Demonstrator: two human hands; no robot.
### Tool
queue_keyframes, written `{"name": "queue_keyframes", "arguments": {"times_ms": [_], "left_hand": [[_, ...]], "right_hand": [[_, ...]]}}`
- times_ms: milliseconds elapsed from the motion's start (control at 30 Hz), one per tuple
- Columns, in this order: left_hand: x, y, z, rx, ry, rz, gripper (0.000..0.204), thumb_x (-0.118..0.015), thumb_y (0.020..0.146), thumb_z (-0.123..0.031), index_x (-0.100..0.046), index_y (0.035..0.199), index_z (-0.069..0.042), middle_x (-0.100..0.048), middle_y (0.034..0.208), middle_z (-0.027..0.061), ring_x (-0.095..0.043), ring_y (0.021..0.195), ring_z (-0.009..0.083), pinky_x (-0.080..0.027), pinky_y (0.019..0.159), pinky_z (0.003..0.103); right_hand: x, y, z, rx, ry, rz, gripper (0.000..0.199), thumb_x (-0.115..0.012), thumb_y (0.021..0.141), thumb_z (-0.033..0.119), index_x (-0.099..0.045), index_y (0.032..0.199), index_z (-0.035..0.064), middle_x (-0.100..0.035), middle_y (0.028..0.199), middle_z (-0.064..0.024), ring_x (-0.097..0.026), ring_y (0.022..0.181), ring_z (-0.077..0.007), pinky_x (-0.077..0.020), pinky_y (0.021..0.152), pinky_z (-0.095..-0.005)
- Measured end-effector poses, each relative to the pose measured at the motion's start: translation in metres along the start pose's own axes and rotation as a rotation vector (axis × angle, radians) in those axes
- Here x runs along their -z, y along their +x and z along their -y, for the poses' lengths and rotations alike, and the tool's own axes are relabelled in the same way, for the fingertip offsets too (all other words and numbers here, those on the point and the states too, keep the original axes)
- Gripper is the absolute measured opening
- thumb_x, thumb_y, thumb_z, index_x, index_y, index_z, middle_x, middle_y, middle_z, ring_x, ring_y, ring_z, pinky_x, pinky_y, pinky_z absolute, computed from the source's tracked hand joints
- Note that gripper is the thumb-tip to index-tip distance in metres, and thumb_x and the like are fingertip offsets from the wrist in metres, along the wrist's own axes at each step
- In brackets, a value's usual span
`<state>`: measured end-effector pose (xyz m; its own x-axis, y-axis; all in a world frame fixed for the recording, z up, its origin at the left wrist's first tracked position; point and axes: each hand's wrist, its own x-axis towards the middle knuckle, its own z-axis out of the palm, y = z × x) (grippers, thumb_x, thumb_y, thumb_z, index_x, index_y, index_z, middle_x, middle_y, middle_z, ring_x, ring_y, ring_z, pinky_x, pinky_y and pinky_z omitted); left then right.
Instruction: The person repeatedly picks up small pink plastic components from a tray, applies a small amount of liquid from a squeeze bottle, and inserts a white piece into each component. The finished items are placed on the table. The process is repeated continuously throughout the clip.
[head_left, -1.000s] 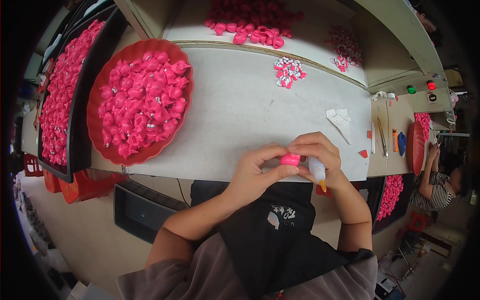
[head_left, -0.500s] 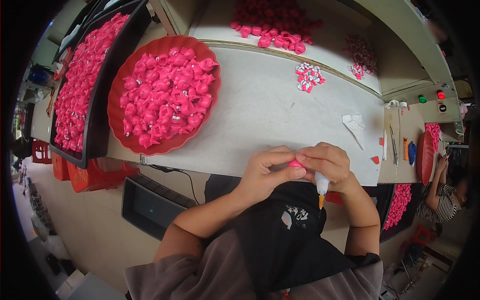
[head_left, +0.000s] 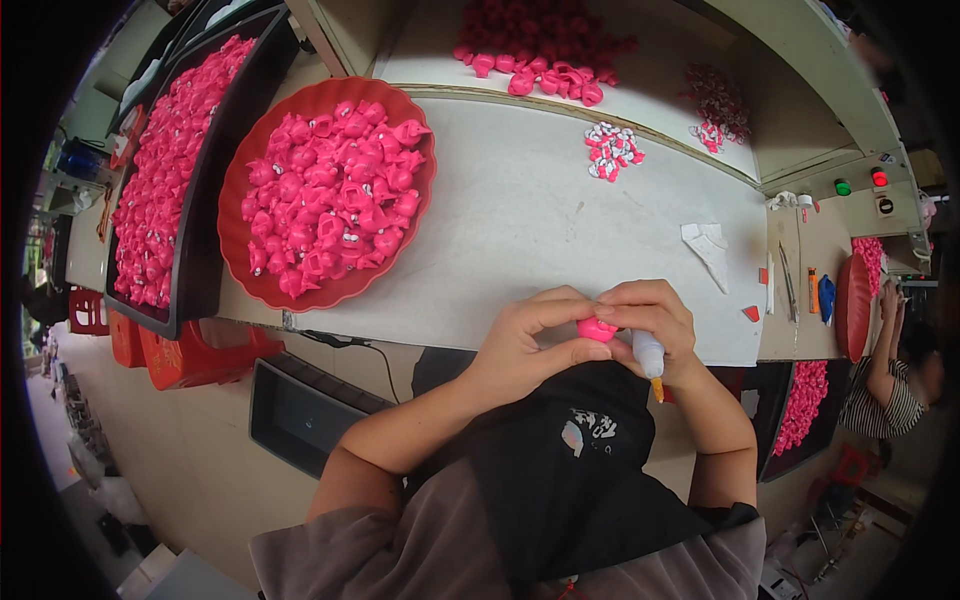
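Over the table's front edge, my left hand [head_left: 535,335] pinches a small pink plastic figure part [head_left: 597,329] between thumb and fingers. My right hand [head_left: 655,318] meets it from the other side, its fingertips touching the top of the pink part. A white glue bottle [head_left: 648,354] with an amber needle tip is also tucked in my right hand, its tip pointing down toward me. Beyond my hands, a small heap of pink and white pieces [head_left: 613,150] lies on the white work surface [head_left: 490,200]. Fingers hide much of the held part.
A red scalloped bowl [head_left: 228,215] full of pink parts stands at the left, beside a black tray [head_left: 200,215] heaped with more. Pink parts [head_left: 545,60] fill the back shelf. A crumpled white tissue [head_left: 708,255] lies at right. Another person [head_left: 885,395] sits far right.
The pink part shows more between my fingers, its face turned differently. The glue bottle in my right hand has swung slightly, its tip shifting right and up.
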<state>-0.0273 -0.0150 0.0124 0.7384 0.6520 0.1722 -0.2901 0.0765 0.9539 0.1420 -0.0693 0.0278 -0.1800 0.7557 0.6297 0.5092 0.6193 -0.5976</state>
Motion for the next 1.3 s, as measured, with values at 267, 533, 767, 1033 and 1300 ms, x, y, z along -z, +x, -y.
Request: {"name": "queue_keyframes", "arguments": {"times_ms": [267,533,767,1033,1300], "left_hand": [[0.003,0.003,-0.001,-0.046,0.125,0.006,0.027,-0.068,0.073,-0.008,-0.06,0.097,0.001,-0.06,0.091,0.0081,-0.057,0.084,0.0175,-0.043,0.077,0.028],[-0.003,0.002,-0.01,-0.051,0.321,-0.073,0.031,-0.068,0.07,-0.001,-0.057,0.099,-0.002,-0.059,0.092,0.0068,-0.056,0.088,0.015,-0.042,0.08,0.027],[-0.006,0.002,-0.001,0.188,-0.143,-0.007,0.02,-0.066,0.076,-0.006,-0.054,0.092,-0.003,-0.058,0.087,0.003,-0.054,0.083,0.0108,-0.042,0.078,0.026],[-0.008,0.0,0.0,0.453,-0.496,-0.004,0.014,-0.065,0.078,-0.008,-0.053,0.084,-0.005,-0.057,0.082,0.0008,-0.054,0.078,0.0066,-0.043,0.072,0.021],[-0.012,0.0,0.006,0.459,-0.496,-0.019,0.009,-0.062,0.078,-0.002,-0.054,0.083,-0.003,-0.06,0.086,0.0088,-0.062,0.083,0.0207,-0.051,0.079,0.031]], "right_hand": [[-0.002,-0.007,-0.007,0.07,-0.041,-0.016,0.032,-0.072,0.065,0.005,-0.061,0.094,0.0035,-0.059,0.095,-0.0129,-0.059,0.074,-0.0194,-0.048,0.055,-0.0249],[-0.004,-0.013,-0.004,0.023,-0.063,-0.105,0.036,-0.073,0.063,0.003,-0.06,0.096,0.0028,-0.057,0.1,-0.0144,-0.059,0.073,-0.0179,-0.0494,0.057,-0.0252],[0.0,-0.014,-0.003,0.026,-0.077,-0.056,0.034,-0.073,0.061,0.006,-0.061,0.093,0.0016,-0.059,0.092,-0.0126,-0.059,0.066,-0.0187,-0.0472,0.053,-0.0253],[0.005,-0.013,-0.001,0.059,-0.086,0.041,0.028,-0.071,0.063,0.008,-0.062,0.087,-0.0014,-0.059,0.085,-0.0125,-0.057,0.06,-0.0205,-0.0461,0.049,-0.0277],[0.007,-0.018,-0.004,0.078,-0.065,0.048,0.028,-0.07,0.061,0.008,-0.062,0.086,-0.0028,-0.059,0.085,-0.0127,-0.058,0.06,-0.0212,-0.0467,0.05,-0.0282]]}}
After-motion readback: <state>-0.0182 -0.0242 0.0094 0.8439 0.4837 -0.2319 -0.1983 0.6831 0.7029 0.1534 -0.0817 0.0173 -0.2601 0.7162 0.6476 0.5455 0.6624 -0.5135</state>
